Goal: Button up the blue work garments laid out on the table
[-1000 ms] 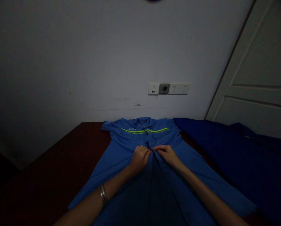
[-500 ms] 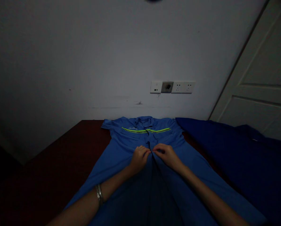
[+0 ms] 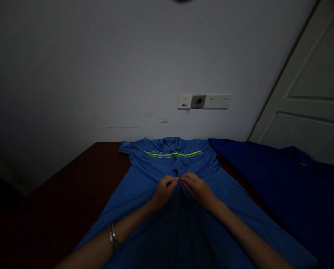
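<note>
A blue short-sleeved work shirt (image 3: 144, 175) lies spread front side up, its collar toward the wall. A yellow-green stripe crosses its chest, with white lettering at the left. Both hands meet at the front opening below the chest. My left hand (image 3: 164, 190) is closed, pinching the left edge of the opening between thumb and finger. My right hand (image 3: 197, 188) is closed on the opposite edge, fingertips almost touching those of the left. Any button between the fingertips is too small and dark to make out. Above the hands the opening gaps slightly.
The shirt rests on a dark red table (image 3: 80, 179). A darker blue cloth (image 3: 267, 175) lies along the right side. Behind stands a pale wall with a row of sockets (image 3: 204, 101), and a panelled white door (image 3: 309, 97) is at the right.
The right fingertips have moved slightly left, closer to the left ones, drawing the two shirt edges together. The left hand stays nearly in place.
</note>
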Demonstrator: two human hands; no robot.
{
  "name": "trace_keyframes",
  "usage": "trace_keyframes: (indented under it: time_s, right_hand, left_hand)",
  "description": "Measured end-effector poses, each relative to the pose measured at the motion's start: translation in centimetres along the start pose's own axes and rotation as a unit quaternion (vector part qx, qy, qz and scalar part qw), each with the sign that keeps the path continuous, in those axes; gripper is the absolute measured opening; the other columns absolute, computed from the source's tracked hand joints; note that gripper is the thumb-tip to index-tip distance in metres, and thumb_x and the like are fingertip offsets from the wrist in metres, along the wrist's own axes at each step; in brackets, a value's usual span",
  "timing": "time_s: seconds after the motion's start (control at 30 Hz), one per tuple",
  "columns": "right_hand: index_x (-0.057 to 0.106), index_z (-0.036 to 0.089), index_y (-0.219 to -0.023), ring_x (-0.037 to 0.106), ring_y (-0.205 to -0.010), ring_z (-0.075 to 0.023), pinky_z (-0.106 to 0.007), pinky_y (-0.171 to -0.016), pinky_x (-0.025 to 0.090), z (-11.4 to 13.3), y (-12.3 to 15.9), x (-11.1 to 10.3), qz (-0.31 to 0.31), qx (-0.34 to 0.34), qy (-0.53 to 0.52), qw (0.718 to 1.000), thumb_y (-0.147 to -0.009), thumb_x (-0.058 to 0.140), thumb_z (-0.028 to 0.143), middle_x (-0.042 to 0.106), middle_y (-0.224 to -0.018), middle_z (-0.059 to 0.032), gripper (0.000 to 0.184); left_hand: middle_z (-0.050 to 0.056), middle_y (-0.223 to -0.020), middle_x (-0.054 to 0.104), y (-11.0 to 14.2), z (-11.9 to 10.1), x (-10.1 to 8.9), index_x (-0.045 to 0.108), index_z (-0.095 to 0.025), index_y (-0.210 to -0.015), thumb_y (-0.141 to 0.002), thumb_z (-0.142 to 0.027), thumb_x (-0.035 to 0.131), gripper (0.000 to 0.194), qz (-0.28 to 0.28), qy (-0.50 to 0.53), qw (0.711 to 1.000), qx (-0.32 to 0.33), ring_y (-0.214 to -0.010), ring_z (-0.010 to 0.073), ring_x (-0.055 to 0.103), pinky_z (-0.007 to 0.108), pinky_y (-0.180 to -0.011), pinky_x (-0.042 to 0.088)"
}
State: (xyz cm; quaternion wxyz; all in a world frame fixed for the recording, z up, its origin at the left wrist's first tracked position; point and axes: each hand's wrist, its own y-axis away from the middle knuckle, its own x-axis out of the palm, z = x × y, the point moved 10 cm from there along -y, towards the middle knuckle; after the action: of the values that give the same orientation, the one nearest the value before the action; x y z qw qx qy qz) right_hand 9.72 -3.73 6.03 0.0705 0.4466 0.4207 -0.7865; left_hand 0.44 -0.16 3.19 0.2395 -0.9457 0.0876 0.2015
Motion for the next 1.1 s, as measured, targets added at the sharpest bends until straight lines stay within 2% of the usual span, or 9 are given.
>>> trace_keyframes:
  time_s: [0.13,0.3,0.5,0.77,0.87,0.93,1.0,1.07,1.1]
  right_hand:
    - [0.060,0.020,-0.097,0.057,-0.085,-0.0173,-0.030,-0.074,0.050,0.2,0.0,0.1,-0.004,-0.016,0.041,0.999,-0.088,0.040,0.015,0.062,-0.090,-0.0069,0.023]
    - [0.060,0.019,-0.095,0.056,-0.084,-0.0173,-0.030,-0.073,0.049,0.2,0.1,0.2,-0.002,-0.024,0.047,0.999,-0.088,0.041,0.014,0.062,-0.090,-0.0070,0.021]
    - [0.062,0.020,-0.094,0.056,-0.084,-0.0172,-0.029,-0.072,0.048,0.2,0.1,-0.4,-0.019,-0.018,0.043,0.999,-0.086,0.044,0.014,0.063,-0.088,-0.0068,0.020]
    - [0.061,0.020,-0.093,0.056,-0.083,-0.0177,-0.030,-0.071,0.048,0.4,0.0,-0.4,-0.017,-0.020,0.057,0.998,-0.088,0.041,0.017,0.063,-0.088,-0.0067,0.021]
    - [0.061,0.019,-0.092,0.055,-0.084,-0.0180,-0.030,-0.071,0.048,0.3,-0.1,-0.5,-0.018,-0.009,0.056,0.998,-0.087,0.042,0.016,0.063,-0.088,-0.0069,0.020]
    - [0.060,0.020,-0.092,0.055,-0.085,-0.0179,-0.030,-0.072,0.048,0.2,-0.1,-0.7,-0.023,-0.002,0.052,0.998,-0.087,0.041,0.015,0.063,-0.088,-0.0068,0.020]
    - [0.060,0.020,-0.092,0.054,-0.085,-0.0180,-0.030,-0.072,0.047,0.1,-0.1,-0.9,-0.026,0.006,0.052,0.998,-0.087,0.041,0.015,0.063,-0.088,-0.0067,0.020]
    - [0.059,0.019,-0.091,0.054,-0.085,-0.0182,-0.030,-0.072,0.047,-0.1,-0.1,-0.9,-0.023,0.013,0.057,0.998,-0.088,0.041,0.016,0.063,-0.088,-0.0066,0.019]
    - [0.059,0.019,-0.091,0.054,-0.085,-0.0183,-0.030,-0.072,0.047,-0.1,-0.1,-0.8,-0.021,0.014,0.061,0.998,-0.088,0.041,0.016,0.063,-0.089,-0.0066,0.018]
  left_hand:
    - [0.005,-0.079,0.069,0.0,1.0,-0.4,0.069,-0.015,-0.076,-0.074,-0.029,0.058,0.018,-0.040,0.011,0.998,-0.038,-0.077,0.0181,0.061,0.030,-0.076,0.046]
    - [0.003,-0.072,0.068,-0.2,1.0,0.0,0.067,-0.014,-0.066,-0.074,-0.020,0.052,0.018,-0.020,-0.005,0.999,-0.030,-0.072,0.0169,0.060,0.029,-0.074,0.046]
    - [0.000,-0.064,0.066,-0.4,0.9,0.0,0.064,-0.015,-0.058,-0.073,-0.020,0.049,0.021,-0.005,-0.009,1.000,-0.028,-0.065,0.0150,0.057,0.027,-0.070,0.046]
    - [-0.002,-0.058,0.063,-0.9,2.0,0.0,0.062,-0.015,-0.054,-0.070,-0.017,0.051,0.019,0.001,0.023,0.998,-0.062,-0.065,0.0152,0.058,0.025,-0.068,0.046]
    - [-0.001,-0.060,0.063,-1.1,2.3,0.2,0.061,-0.014,-0.057,-0.070,-0.016,0.051,0.017,0.014,0.026,0.996,-0.080,-0.067,0.0151,0.058,0.026,-0.070,0.046]
    - [0.000,-0.066,0.064,-1.1,2.2,-0.2,0.062,-0.014,-0.065,-0.069,-0.015,0.054,0.009,0.001,0.012,0.996,-0.087,-0.070,0.0155,0.059,0.027,-0.072,0.046]
    - [0.003,-0.076,0.064,-1.1,1.1,-1.3,0.061,-0.014,-0.078,-0.067,-0.015,0.058,0.012,-0.039,-0.024,0.997,-0.059,-0.076,0.0165,0.058,0.029,-0.075,0.046]
    - [0.006,-0.090,0.063,-1.0,-1.1,-2.2,0.060,-0.016,-0.090,-0.066,-0.014,0.060,0.025,-0.071,-0.071,0.995,0.015,-0.088,0.0189,0.057,0.033,-0.082,0.044]
    - [0.007,-0.098,0.062,-0.9,-2.2,-2.1,0.059,-0.017,-0.095,-0.066,-0.014,0.060,0.029,-0.067,-0.094,0.992,0.059,-0.095,0.0204,0.055,0.036,-0.087,0.042]
